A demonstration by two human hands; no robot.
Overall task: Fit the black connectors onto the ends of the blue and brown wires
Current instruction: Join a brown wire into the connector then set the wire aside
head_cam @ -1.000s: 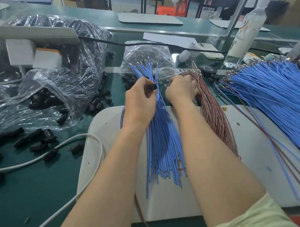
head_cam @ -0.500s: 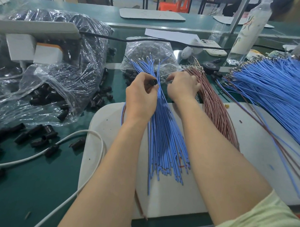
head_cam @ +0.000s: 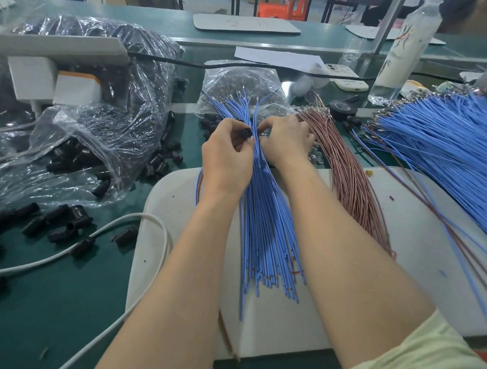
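One connector [head_cam: 246, 133] in left hand [head_cam: 226, 157] (right hand [head_cam: 286, 141] apparently pinching wire [head_cam: 254, 119]).

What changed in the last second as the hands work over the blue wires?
The right hand moved left, closing the gap to the connector in the left hand; it seems to pinch a blue wire beside it. Unchanged: the left hand grips the connector, and the blue bundle and brown bundle lie on the board.
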